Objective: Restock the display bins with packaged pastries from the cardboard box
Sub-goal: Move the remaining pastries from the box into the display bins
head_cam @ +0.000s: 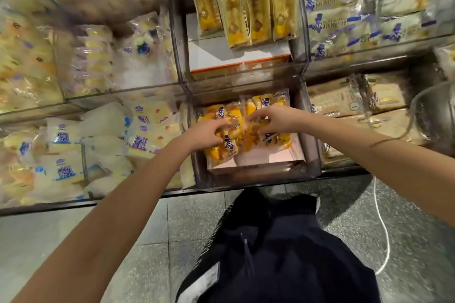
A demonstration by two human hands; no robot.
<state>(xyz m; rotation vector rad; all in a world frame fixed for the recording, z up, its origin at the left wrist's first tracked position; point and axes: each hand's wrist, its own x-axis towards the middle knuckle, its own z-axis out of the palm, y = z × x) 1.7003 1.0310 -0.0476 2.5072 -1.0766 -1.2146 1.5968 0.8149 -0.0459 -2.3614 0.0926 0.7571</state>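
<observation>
Both my hands reach into the lower middle clear bin (311,150), which holds several orange-and-yellow packaged pastries (230,147) on a pale pink liner (266,156). My left hand (205,134) grips packets at the pile's left side, fingers curled over them. My right hand (273,119) pinches the clear wrapper of packets at the pile's right. The bin above (246,74) holds long yellow packets (236,7) standing at its back. No cardboard box shows.
Clear bins of pale wrapped cakes (103,150) fill the left; blue-printed packets (364,15) and brown packets (354,101) fill the right. A metal bowl-like rim (423,106) juts in at right. My dark-clothed legs (275,253) and a white cord (384,229) are over the speckled floor.
</observation>
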